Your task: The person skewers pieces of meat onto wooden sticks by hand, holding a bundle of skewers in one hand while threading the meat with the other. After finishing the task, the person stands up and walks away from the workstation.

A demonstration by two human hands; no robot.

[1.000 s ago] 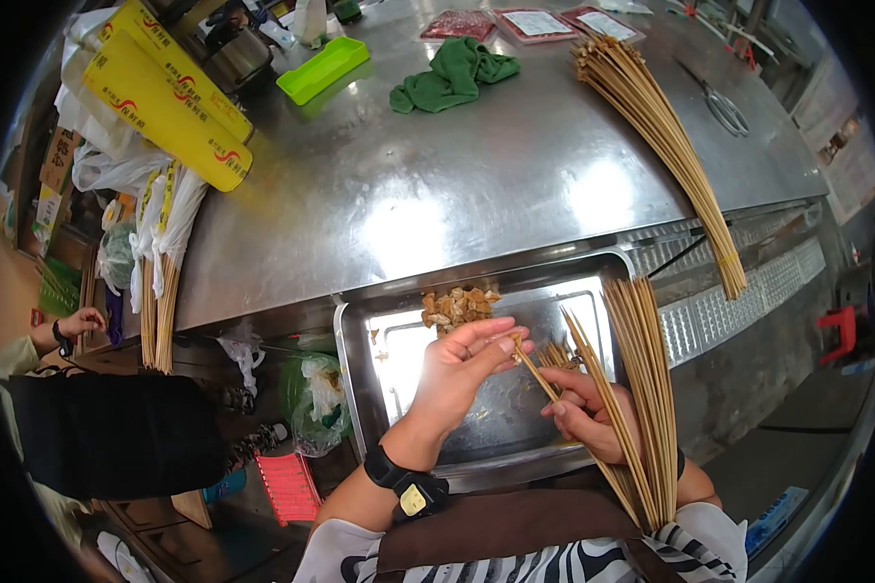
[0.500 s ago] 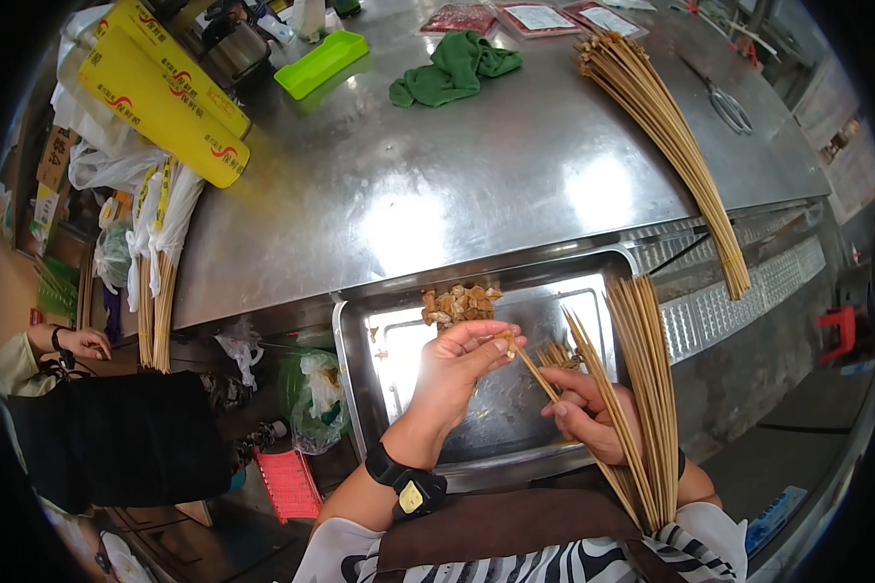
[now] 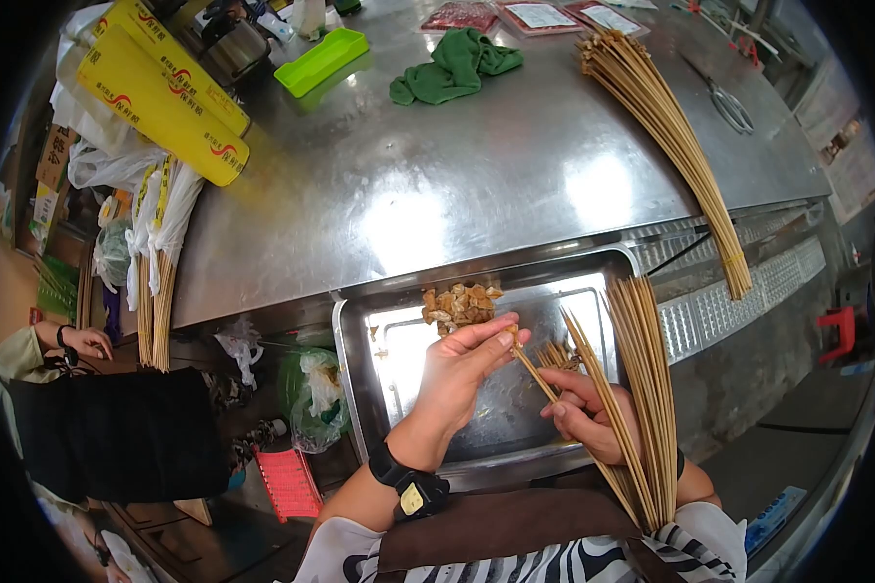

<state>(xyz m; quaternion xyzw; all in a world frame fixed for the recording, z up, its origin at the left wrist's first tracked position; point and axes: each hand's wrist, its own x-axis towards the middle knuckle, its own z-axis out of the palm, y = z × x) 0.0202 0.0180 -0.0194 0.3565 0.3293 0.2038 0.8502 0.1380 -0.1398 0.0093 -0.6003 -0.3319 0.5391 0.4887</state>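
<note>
I see a small piece of meat (image 3: 507, 334) pinched at the tip of a bamboo skewer (image 3: 537, 373), held above the middle of the steel tray (image 3: 360, 374). My left hand (image 3: 457, 374) has its thumb and fingertips closed on that piece, right at the skewer's point. My right hand (image 3: 585, 413) is closed around the skewer lower down, and the same fist grips a fanned bundle of skewers (image 3: 644, 389) whose ends run down toward my apron.

The tray sits at the near edge of the steel counter (image 3: 476, 185), its raised rim boxing in my hands on the left, far and right sides. A small heap of meat pieces (image 3: 457, 303) lies against the tray's far wall, just beyond my left fingertips. The tray floor between heap and hands is bare metal, so there is room there. The fanned bundle crowds the tray's right side.

Beyond the tray the counter top is wide and open in the middle. A long sheaf of skewers (image 3: 666, 141) lies along its right side, reaching the counter's front edge. A green cloth (image 3: 452, 68) and a green tray (image 3: 321, 60) sit far back, yellow rolls (image 3: 160, 102) at the left edge. Another person's hand (image 3: 86, 341) shows far left, well apart from mine.
</note>
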